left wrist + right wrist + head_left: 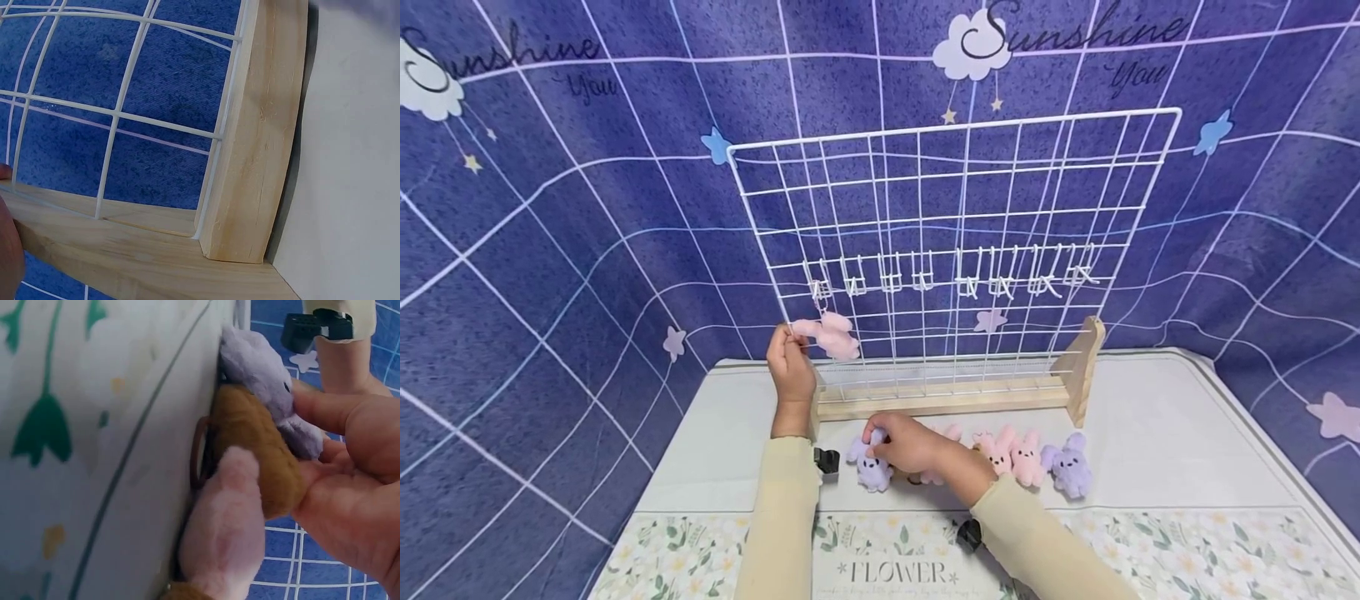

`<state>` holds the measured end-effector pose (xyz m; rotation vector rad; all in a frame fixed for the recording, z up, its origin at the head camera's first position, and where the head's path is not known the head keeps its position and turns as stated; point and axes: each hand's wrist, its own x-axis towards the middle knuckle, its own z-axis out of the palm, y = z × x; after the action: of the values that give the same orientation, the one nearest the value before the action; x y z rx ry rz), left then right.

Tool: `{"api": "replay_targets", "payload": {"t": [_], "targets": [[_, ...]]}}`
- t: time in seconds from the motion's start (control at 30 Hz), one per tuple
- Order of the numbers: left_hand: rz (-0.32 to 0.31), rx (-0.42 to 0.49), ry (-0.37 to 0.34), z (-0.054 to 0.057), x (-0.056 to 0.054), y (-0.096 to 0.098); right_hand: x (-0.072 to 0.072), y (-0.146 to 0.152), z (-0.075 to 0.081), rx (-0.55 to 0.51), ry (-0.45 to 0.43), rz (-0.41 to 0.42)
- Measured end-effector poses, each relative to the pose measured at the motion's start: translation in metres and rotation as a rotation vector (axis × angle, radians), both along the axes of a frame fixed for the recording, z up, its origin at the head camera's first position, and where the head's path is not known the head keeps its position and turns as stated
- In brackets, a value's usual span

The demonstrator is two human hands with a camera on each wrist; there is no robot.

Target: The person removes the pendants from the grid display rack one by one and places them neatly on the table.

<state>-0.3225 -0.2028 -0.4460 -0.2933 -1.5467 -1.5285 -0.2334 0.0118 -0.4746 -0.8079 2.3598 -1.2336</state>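
My left hand (792, 367) grips the left edge of the white wire grid rack (955, 221), beside its wooden upright; in the left wrist view only a bit of the hand (9, 253) shows at the wooden stand (256, 144). A pink plush bunny (835, 335) hangs from the leftmost hook, next to those fingers. Lower down, my right hand (910, 443) pinches a purple plush bunny (872, 473) at the table. In the right wrist view the thumb presses the purple bunny (259, 369); a brown plush (253, 447) and a pink plush (225, 519) lie beside it.
More plush bunnies lie in a row to the right: pink ones (1027, 458) and a purple one (1071, 467). Several white hooks (1000, 285) hang across the grid. A blue patterned cloth (572, 275) stands behind, and a flower-print mat (887, 542) covers the front.
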Motion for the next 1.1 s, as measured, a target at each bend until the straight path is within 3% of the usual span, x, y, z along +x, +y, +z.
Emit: {"api": "replay_targets", "payload": {"t": [0.43, 0.8, 0.97, 1.1], "targets": [[-0.024, 0.013, 0.010, 0.002, 0.001, 0.000, 0.001, -0.004, 0.001, 0.083, 0.234, -0.103], [-0.034, 0.012, 0.021, 0.001, 0.001, 0.002, 0.003, -0.007, 0.013, -0.111, 0.301, -0.230], [-0.019, 0.040, -0.011, 0.002, 0.002, 0.004, 0.004, -0.010, 0.018, -0.218, 0.333, -0.276], [-0.034, 0.053, -0.015, 0.007, 0.007, 0.007, 0.004, -0.012, 0.025, -0.307, 0.401, -0.284]]}}
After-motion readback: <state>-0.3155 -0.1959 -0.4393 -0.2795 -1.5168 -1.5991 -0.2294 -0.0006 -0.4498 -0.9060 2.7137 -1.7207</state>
